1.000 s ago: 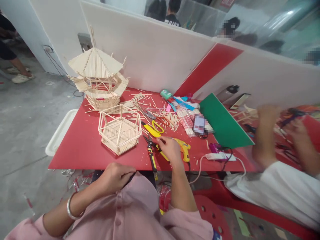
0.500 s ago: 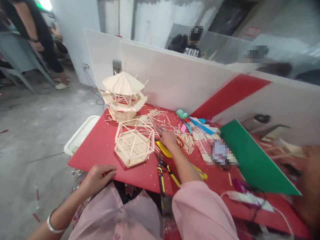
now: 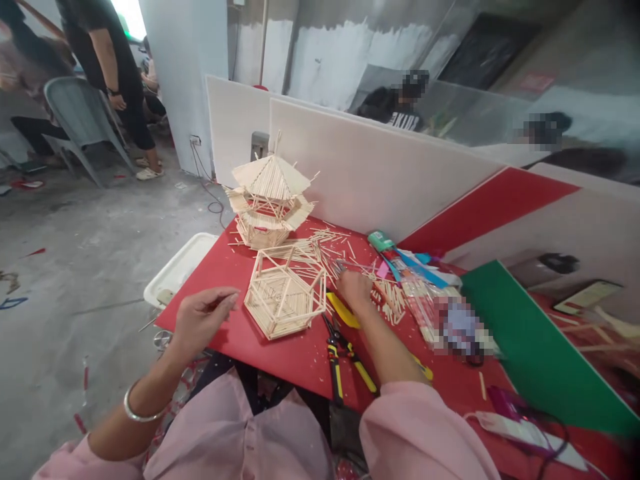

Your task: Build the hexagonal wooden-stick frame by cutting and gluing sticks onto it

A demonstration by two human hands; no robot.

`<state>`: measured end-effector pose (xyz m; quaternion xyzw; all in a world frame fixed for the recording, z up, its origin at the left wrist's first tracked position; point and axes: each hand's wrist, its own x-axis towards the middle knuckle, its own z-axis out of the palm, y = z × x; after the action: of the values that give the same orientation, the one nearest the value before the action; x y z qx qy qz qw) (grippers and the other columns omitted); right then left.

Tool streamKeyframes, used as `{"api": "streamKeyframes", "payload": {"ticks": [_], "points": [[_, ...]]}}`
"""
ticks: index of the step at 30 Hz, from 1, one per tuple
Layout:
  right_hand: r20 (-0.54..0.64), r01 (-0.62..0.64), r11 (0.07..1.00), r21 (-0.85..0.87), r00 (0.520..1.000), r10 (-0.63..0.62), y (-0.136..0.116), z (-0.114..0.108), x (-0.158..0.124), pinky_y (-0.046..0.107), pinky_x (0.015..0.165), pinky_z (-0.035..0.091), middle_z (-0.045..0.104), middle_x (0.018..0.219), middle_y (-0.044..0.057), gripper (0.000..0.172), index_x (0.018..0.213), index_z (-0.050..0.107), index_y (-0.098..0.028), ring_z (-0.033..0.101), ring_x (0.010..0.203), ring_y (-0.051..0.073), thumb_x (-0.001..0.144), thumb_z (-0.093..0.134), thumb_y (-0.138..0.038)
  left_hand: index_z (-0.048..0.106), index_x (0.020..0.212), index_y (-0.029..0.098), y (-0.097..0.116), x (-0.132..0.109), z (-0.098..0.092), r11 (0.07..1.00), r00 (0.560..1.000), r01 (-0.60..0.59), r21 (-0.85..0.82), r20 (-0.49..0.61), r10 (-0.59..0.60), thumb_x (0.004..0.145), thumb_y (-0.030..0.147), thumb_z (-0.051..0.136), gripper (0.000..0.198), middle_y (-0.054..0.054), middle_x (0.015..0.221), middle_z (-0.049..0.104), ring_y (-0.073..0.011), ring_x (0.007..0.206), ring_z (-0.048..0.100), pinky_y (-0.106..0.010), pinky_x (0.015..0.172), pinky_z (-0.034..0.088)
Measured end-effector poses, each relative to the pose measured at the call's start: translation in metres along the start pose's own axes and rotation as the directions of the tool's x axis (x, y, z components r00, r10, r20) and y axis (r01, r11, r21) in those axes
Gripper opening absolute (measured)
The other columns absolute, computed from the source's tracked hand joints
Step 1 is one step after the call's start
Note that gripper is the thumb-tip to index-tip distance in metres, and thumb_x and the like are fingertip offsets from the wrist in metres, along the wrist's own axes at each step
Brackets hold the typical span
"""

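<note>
My left hand hovers over the left front edge of the red table, fingers pressed together in a pinch; what it holds is too small to name. It is just left of a hexagonal stick frame. My right hand reaches past the frame and rests on a heap of loose wooden sticks, close to grey scissors. Its fingers are curled under and hidden. A yellow-handled tool and yellow-black pliers lie beside my right forearm. A stick pagoda model stands behind the frame.
A white partition backs the table. A green board, packets of sticks, a green glue bottle and a power strip lie right. A white tray sits at the left edge. People and a chair are far left.
The view swung left and up. My right hand left the tools at the front and reached back onto the stick heap. My left hand rose from my lap to beside the frame.
</note>
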<state>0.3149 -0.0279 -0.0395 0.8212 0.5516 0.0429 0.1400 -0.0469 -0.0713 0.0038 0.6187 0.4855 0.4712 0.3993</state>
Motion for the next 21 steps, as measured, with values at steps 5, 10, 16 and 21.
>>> {"api": "streamKeyframes", "payload": {"ticks": [5, 10, 16, 21], "points": [[-0.193, -0.059, 0.977, 0.203, 0.976, 0.099, 0.029, -0.025, -0.027, 0.027, 0.061, 0.044, 0.075, 0.093, 0.01, 0.041, 0.107, 0.072, -0.021, 0.068, 0.079, 0.021, 0.097, 0.039, -0.042, 0.076, 0.084, 0.018, 0.028, 0.007, 0.003, 0.988, 0.999, -0.04, -0.149, -0.014, 0.039, 0.079, 0.024, 0.068, 0.012, 0.0, 0.062, 0.069, -0.0092, 0.049, 0.058, -0.019, 0.049, 0.049], [-0.739, 0.175, 0.827, 0.534, 0.572, 0.356, 0.035, -0.053, -0.102, 0.032, 0.073, 0.052, 0.074, 0.095, 0.011, 0.032, 0.103, 0.074, -0.017, 0.068, 0.081, 0.022, 0.093, 0.052, -0.038, 0.074, 0.078, 0.016, 0.063, 0.024, 0.022, 0.894, 0.958, 0.172, -0.414, 0.281, -0.054, 0.078, 0.038, 0.072, 0.023, -0.003, 0.067, 0.068, -0.007, 0.044, 0.052, -0.019, 0.04, 0.042], [-0.905, 0.569, 0.729, 0.38, 0.39, 0.168, -0.015, -0.066, -0.207, 0.034, 0.08, 0.057, 0.071, 0.105, 0.0, 0.048, 0.119, 0.066, -0.042, 0.07, 0.091, 0.019, 0.082, 0.068, -0.011, 0.071, 0.083, 0.015, 0.082, 0.019, 0.048, 0.71, 0.858, 0.417, -0.567, 0.504, -0.1, 0.076, 0.051, 0.071, 0.037, -0.002, 0.066, 0.067, -0.0055, 0.034, 0.049, -0.017, 0.029, 0.033], [-0.69, 0.658, 0.221, 0.72, 0.643, 0.333, -0.036, -0.043, -0.21, 0.043, 0.082, 0.059, 0.057, 0.133, 0.007, 0.058, 0.132, 0.056, -0.04, 0.066, 0.104, 0.024, 0.08, 0.07, -0.017, 0.069, 0.076, 0.013, 0.071, 0.002, 0.059, 0.623, 0.912, 0.405, -0.669, 0.344, -0.224, 0.071, 0.044, 0.077, 0.033, 0.0, 0.057, 0.064, -0.0044, 0.033, 0.048, -0.016, 0.029, 0.032]]}}
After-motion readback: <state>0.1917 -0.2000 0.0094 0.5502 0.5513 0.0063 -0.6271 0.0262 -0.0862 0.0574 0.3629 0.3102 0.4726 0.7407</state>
